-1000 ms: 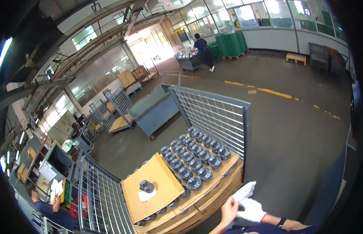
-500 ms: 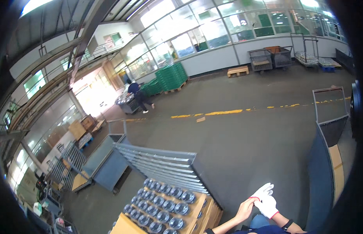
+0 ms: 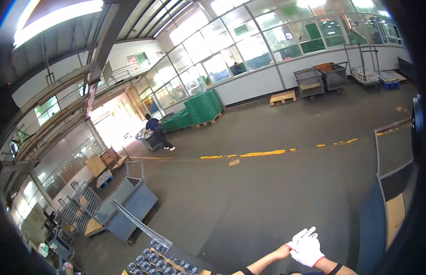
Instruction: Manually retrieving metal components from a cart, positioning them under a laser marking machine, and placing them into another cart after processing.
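Note:
My two hands are together at the lower right, in white gloves with red cuffs. My left hand points up and to the right, its gloved fingers stretched out; bare wrist shows below the red cuff. My right hand overlaps it from the right and appears closed on the left glove's cuff, though its fingertips are hidden. To the left of my hands, rows of clear, round-based glass jars stand on cardboard, cut off by the lower edge. A grey metal cart rail rises beside them.
A blue-grey cart stands at left, another cart at right with cardboard inside. Farther off, a person stands at a loaded cart near green stacked crates. A wooden pallet and mesh carts line the wall.
The view has shifted, so the jars and their rail sit lower and show less. My hands remain together, slightly lower. The distant person and cart have moved a little.

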Motion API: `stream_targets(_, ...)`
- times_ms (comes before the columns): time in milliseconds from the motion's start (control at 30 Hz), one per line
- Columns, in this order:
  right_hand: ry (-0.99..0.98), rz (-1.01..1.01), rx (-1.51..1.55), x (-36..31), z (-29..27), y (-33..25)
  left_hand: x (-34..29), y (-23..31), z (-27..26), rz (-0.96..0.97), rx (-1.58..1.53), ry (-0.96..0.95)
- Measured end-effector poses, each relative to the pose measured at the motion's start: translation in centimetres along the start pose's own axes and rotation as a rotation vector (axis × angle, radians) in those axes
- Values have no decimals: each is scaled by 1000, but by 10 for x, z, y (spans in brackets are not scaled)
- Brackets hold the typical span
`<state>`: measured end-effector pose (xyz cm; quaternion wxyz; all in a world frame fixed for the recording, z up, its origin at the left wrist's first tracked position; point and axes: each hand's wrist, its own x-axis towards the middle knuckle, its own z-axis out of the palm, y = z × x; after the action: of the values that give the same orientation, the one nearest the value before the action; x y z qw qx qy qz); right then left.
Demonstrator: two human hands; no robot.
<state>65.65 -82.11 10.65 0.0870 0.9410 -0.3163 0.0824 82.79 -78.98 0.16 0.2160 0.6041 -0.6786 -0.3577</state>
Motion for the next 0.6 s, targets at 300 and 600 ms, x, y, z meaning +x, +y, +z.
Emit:
stream_targets(300, -73, -156, 396, 122, 11, -6, 29, -45, -52, 318, -2050, -7)
stream_targets(600, 116, -551, 833, 298, 93, -44, 67, -59, -230, 1047, -1817, 237)
